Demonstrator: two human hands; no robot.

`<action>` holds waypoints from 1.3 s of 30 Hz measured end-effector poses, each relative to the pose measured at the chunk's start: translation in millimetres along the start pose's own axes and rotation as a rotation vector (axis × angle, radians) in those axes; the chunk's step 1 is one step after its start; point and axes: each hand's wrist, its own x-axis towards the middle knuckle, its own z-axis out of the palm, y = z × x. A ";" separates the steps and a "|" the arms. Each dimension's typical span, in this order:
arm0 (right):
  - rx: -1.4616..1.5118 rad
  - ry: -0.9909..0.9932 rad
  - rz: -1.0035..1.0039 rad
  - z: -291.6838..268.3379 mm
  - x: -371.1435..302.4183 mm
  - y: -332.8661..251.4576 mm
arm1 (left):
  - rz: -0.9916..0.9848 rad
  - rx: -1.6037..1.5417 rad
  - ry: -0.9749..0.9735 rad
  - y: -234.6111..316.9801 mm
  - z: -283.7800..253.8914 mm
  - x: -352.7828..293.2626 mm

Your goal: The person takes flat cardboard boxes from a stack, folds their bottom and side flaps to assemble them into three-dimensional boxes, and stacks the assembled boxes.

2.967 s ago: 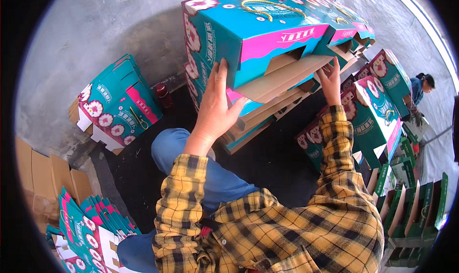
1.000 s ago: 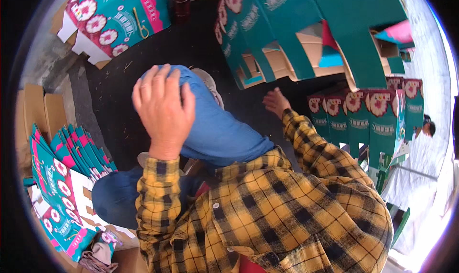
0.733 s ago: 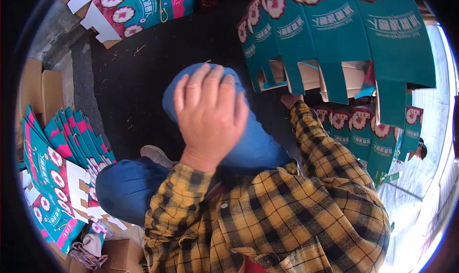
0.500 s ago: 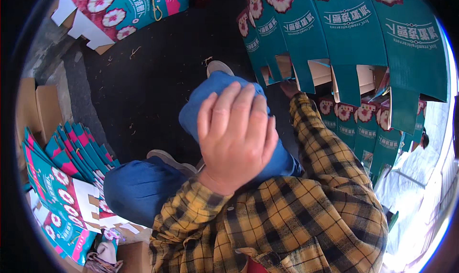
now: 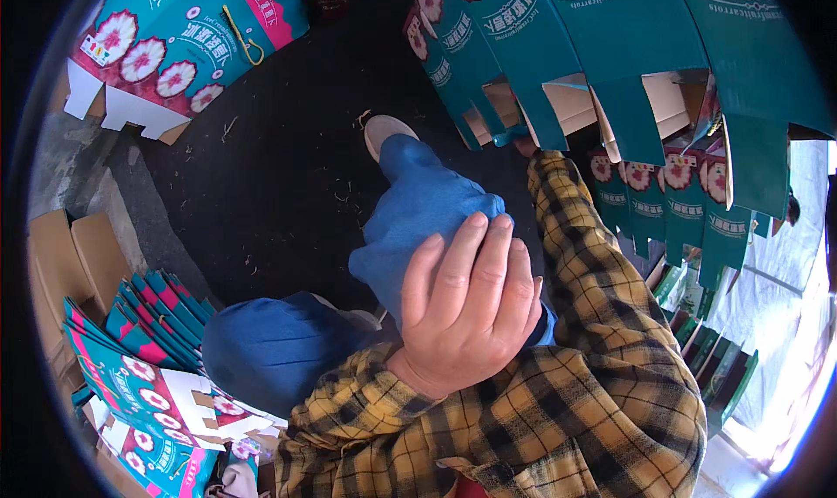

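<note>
My left hand (image 5: 471, 310) is held back-up above my right knee in blue trousers (image 5: 427, 210). Its fingers stretch forward, slightly apart, and it holds nothing; whether it touches the knee I cannot tell. My right arm, in a yellow and black plaid sleeve, reaches forward along the right side. Only a small part of my right hand (image 5: 525, 146) shows, close under the lower flaps of a row of teal cartons (image 5: 567, 105). Its fingers are hidden there. The cartons' bottom flaps hang apart, showing brown cardboard inside.
More teal cartons (image 5: 645, 206) stand beneath that row. A printed carton with a yellow cord (image 5: 244, 40) lies at the far left. Folded teal and pink cartons (image 5: 157, 324) lean near my left knee beside brown cardboard (image 5: 65, 254). Thin scraps lie on the dark floor (image 5: 261, 175).
The whole view has shifted a little. My left hand sits lower and further right over the knee. My right hand stays by the carton flaps.
</note>
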 end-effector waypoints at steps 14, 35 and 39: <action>0.028 -0.066 -0.033 -0.5 -3.8 12.1 | -0.019 0.192 -0.075 0.3 -15.3 3.0; -0.479 0.099 0.038 -332.1 -176.0 73.3 | 0.132 0.256 0.016 -8.6 12.9 -0.6; -0.533 0.117 0.017 -364.8 -187.8 66.4 | 0.150 0.273 -0.017 0.5 17.5 4.7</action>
